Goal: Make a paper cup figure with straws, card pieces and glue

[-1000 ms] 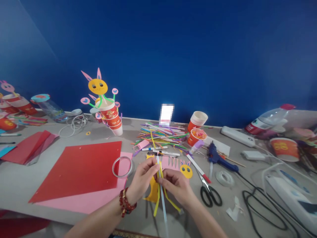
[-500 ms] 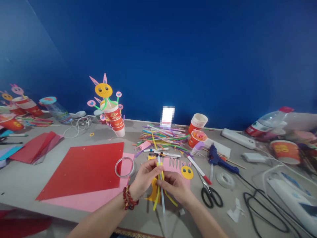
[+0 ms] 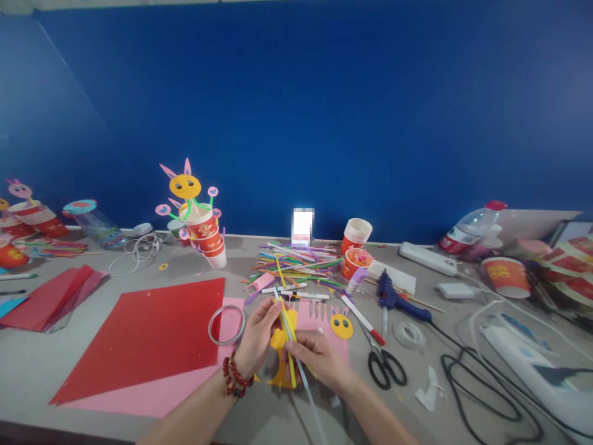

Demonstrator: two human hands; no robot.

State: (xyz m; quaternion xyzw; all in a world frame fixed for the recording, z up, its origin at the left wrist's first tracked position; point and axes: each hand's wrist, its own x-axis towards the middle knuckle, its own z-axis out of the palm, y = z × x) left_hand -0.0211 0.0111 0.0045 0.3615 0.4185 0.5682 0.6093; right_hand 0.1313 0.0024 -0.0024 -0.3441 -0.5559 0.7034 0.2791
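My left hand [image 3: 260, 330] pinches the upper end of a pale, see-through straw-like stick [image 3: 306, 383] together with a yellow pipe cleaner [image 3: 293, 371]. Lower down, my right hand [image 3: 319, 357] has its thumb and fingers closed on the same pair. The stick slants down toward me, past my right hand. Under the hands lies yellow paper [image 3: 278, 374] with a round cutout, on top of pink paper [image 3: 303, 316]. Just right of them is a yellow bunny-like face [image 3: 341, 326] with pink ears. A silver tape ring [image 3: 210, 330] rests left of my left hand.
Red paper [image 3: 152, 340] covers the left. Behind are piled pipe cleaners [image 3: 296, 262] and a stacked-cup figure [image 3: 204, 230]. Black-handled scissors [image 3: 386, 369], a blue glue gun [image 3: 401, 301], clear tape [image 3: 409, 335] and a looping black cable [image 3: 445, 371] lie at right.
The stick and yellow pipe cleaner have tilted, their lower ends swinging right. The pipe cleaner's spread lower ends now lie closer to the stick. The camera view has shifted slightly.
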